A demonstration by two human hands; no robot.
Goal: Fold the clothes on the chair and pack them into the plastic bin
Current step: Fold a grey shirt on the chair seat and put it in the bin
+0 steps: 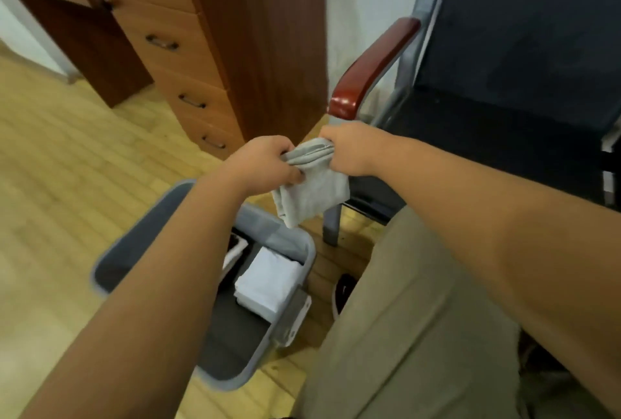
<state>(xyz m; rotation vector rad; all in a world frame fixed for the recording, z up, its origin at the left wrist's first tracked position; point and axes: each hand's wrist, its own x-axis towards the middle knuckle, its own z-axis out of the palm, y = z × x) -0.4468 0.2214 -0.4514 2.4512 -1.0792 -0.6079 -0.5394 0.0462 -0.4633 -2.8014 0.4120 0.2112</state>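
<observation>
Both arms reach out; the left hand [268,163] and right hand [346,149] pinch a gray cloth [312,190] (folded) above the bin [295,243].

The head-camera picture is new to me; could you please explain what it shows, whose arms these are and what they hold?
There is no machine here. A person wears one camera on the head, looking forward and down, so the two bare arms are the wearer's own. The left hand and right hand both grip a small folded grey garment by its top edge, fingers curled round it. It hangs in the air near the far edge of the grey plastic bin, which stands on the wooden floor. Inside the bin lies a folded white garment. To the right stands a dark chair with a red-brown armrest. Behind is a wooden desk with drawers.
</observation>
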